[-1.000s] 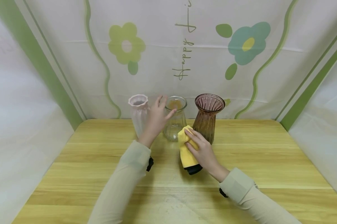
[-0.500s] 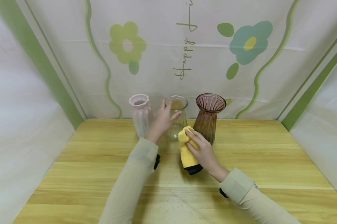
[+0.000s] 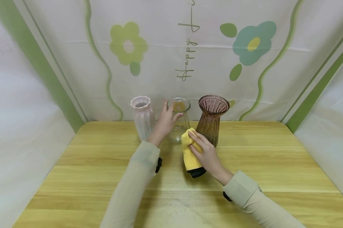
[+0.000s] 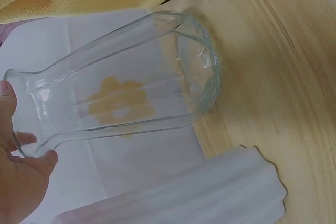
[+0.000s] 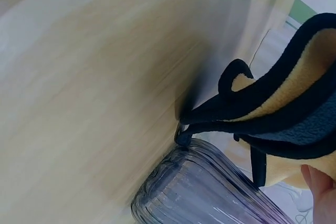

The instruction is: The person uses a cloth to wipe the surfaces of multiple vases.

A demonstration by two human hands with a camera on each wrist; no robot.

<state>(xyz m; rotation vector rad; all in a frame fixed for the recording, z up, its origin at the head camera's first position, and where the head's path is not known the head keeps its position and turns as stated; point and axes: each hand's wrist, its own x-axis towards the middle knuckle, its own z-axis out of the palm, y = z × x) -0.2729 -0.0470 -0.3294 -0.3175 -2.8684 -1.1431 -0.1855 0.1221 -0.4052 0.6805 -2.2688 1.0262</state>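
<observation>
A clear glass vase [image 3: 179, 131] stands upright on the wooden table, in the middle of a row. At its rim my left hand [image 3: 165, 122] holds it, fingers and thumb about the neck; the left wrist view shows the fingertips [image 4: 50, 160] against the glass. My right hand [image 3: 207, 155] grips a folded yellow cloth [image 3: 190, 158] with dark edging, just in front of the vases. In the right wrist view the dark-edged layers of the cloth [image 5: 294, 114] hang close to the base of a ribbed glass vase [image 5: 194, 187].
A pale pink fluted vase [image 3: 144, 122] stands to the left, beside my left hand. The purple-brown ribbed vase [image 3: 212, 123] is at the right, partly behind the cloth. A printed curtain [image 3: 160, 63] hangs behind the table [image 3: 97, 177].
My left hand has moved slightly right and closed in on the rim of the clear vase. My right hand and the cloth have stayed about where they were.
</observation>
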